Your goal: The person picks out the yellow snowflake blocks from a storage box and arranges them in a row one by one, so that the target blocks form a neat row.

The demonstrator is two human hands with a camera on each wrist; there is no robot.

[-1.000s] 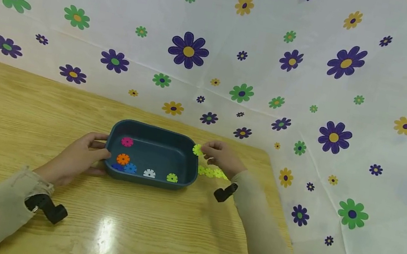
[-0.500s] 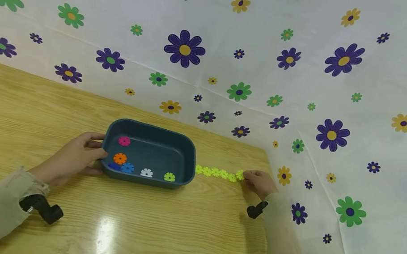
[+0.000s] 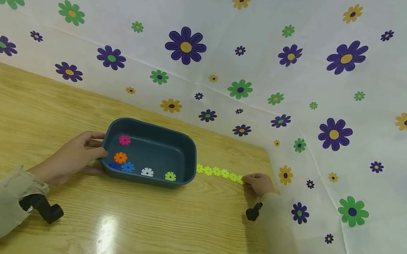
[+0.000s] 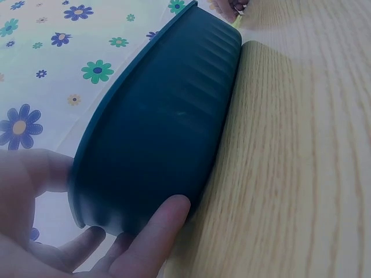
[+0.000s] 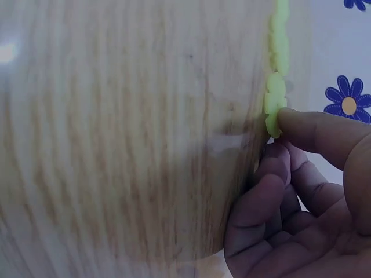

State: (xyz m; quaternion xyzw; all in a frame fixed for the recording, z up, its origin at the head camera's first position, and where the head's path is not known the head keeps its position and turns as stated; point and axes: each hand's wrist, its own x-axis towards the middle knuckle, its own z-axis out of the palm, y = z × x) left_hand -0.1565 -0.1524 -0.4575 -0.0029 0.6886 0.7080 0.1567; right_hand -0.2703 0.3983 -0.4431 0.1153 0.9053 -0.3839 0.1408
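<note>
A dark teal plastic bin [image 3: 155, 145] stands on the wooden table, its outer wall [image 4: 168, 116] close up in the left wrist view. My left hand [image 3: 77, 157] grips its left end, thumb on one side and fingers on the other. To the right of the bin runs a row of yellow-green notched snowflake discs [image 3: 220, 172] lying flat. At the row's right end my right hand [image 3: 260, 185] pinches the last snowflake disc [image 5: 273, 124] between thumb and fingers, down at the table. Part of that disc is hidden by the thumb.
Inside the bin lie a pink disc [image 3: 125, 140], an orange disc [image 3: 120, 158], a blue disc [image 3: 128, 167], a dark blue one, a white disc [image 3: 147, 172] and a yellow-green disc [image 3: 170, 176]. A flower-printed cloth [image 3: 206, 18] hangs behind the table [image 3: 152, 231] and along its right side.
My right hand has carried a yellow-green disc from the bin's right rim to the right end of the row and lowered it there. The left hand stays on the bin.
</note>
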